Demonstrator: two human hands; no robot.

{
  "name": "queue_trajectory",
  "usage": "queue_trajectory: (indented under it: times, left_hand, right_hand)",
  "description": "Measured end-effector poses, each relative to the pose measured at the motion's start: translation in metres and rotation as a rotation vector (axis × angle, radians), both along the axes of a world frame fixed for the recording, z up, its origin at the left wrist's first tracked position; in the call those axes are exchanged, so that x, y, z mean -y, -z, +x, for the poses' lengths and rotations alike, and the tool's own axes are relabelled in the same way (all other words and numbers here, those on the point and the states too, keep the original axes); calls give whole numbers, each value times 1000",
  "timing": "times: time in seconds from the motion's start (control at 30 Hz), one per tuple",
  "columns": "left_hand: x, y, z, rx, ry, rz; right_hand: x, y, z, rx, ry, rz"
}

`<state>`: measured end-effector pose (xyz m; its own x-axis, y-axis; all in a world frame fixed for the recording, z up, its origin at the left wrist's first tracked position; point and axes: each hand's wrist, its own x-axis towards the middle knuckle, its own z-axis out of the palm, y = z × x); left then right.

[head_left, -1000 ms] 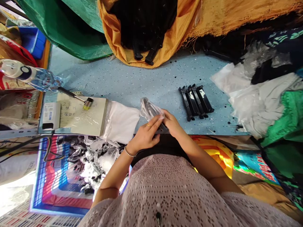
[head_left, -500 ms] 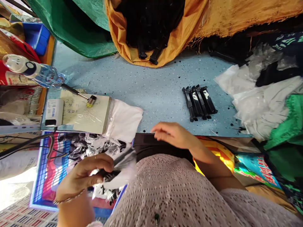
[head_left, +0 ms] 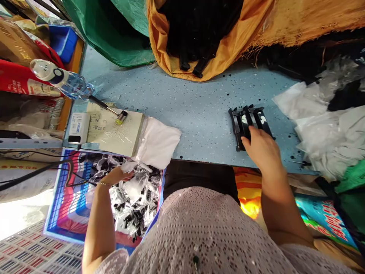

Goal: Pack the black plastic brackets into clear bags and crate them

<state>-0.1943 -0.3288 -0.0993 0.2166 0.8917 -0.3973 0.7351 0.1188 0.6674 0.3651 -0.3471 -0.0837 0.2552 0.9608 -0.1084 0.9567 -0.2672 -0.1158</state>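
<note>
My right hand point(head_left: 264, 150) is over a row of several long black plastic parts point(head_left: 238, 131) on the blue table. Its thumb and fingers are closed around one part in the row; its fingertips are partly hidden. White labels or patches show on some parts. My left hand point(head_left: 121, 175) is low at the table's front edge, above a blue basket point(head_left: 53, 213) full of bagged black pieces point(head_left: 137, 213). It is beside the corner of a stack of clear plastic bags point(head_left: 159, 142). Clear film and bags hide its fingers, so its grip does not show.
A notepad point(head_left: 114, 133) holds a black-handled tool point(head_left: 104, 104), next to a white box point(head_left: 79, 127). Behind these stands a bottle point(head_left: 64, 80). An orange sack point(head_left: 159, 49) of black parts lies at the back, a green sack point(head_left: 114, 49) beside it. White bags point(head_left: 327, 129) are heaped right.
My left hand no longer holds the bagged black piece and has moved up to the bag stack's edge. My right hand has moved right onto the black parts. The view has shifted slightly.
</note>
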Motion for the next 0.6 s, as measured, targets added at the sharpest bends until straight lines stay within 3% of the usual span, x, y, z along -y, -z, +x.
queue_trajectory:
  times: [0.07,0.1,0.17,0.23,0.3,0.4,0.47,0.6]
  left_hand:
    - [10,-22,35,84,179,-140]
    - [12,-31,52,122,242,-97]
    - [8,-39,82,91,229,210]
    - [-7,-31,101,-52,128,550]
    - [-27,-10,109,-175,59,684]
    - [-53,21,117,-247,-61,729]
    - [-62,31,125,-298,-142,743]
    - [-63,22,150,-411,-181,706]
  right_hand:
    - [-2,3,-7,-38,3,-2]
    - [-4,5,-10,-61,-1,6]
    - [-8,10,-16,-126,-20,23]
    - [-10,14,-20,-201,-36,44]
    - [-12,19,-23,-242,-31,85]
    - [-16,27,-24,-255,18,172]
    - [-21,31,-22,-306,59,218]
    - [-32,37,-23,-496,132,265]
